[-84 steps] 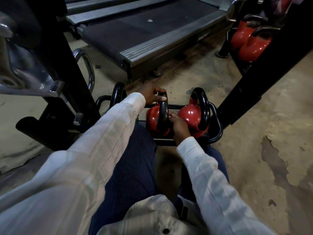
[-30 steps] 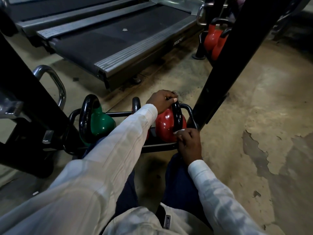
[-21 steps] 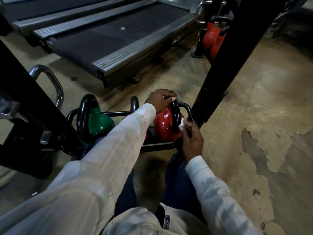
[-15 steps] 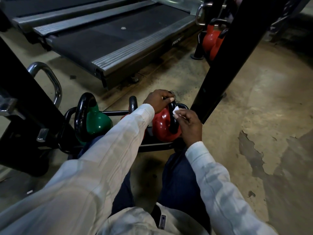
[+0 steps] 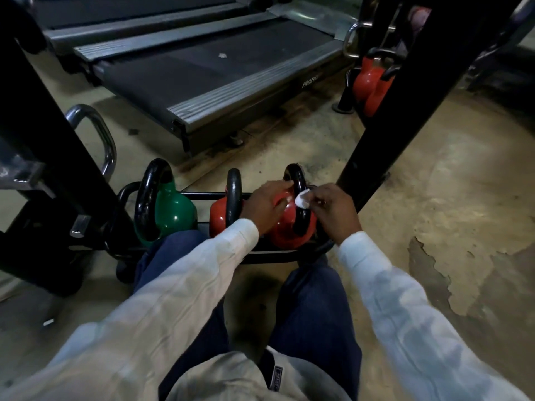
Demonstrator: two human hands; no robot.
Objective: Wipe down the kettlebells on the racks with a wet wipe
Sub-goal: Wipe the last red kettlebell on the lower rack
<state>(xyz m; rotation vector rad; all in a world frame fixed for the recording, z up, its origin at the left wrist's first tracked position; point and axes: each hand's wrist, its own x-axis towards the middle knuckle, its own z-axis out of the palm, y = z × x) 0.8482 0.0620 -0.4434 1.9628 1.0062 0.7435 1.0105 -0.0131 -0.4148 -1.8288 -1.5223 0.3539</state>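
On the low rack (image 5: 269, 258) by the person's knees, the wiping has climbed. A second ago the right hand (image 5: 333, 211) worked the wet wipe (image 5: 302, 199) at the foot of the black handle (image 5: 301, 224), where it meets the body of the right-hand red kettlebell (image 5: 285, 234). Now the wipe sits high on that handle's right side, just under the curve at the top. The left hand (image 5: 265, 205) has shifted too: it was clamped over the top of the handle and now lies lower, across the bell's shoulder, with its fingertips against the handle's left side, so the crown is bare for the wipe. From this I judge the handle is nearly done, with only the top arc left. The right hand is closed down small, thumb and first fingers pinching the bunched white wipe and pressing it to the metal. The left hand is looser, its fingers fairly long; whether they wrap the handle or merely brace it I cannot tell. The second red kettlebell (image 5: 217, 219) stands just beside on the left, partly behind the left wrist, and the green kettlebell (image 5: 175, 212) sits at the rack's left end; neither is touched. More red kettlebells (image 5: 369, 82) wait further off, past the black post (image 5: 385, 125) and beside the treadmill (image 5: 202, 65), so much of the job seems to remain.
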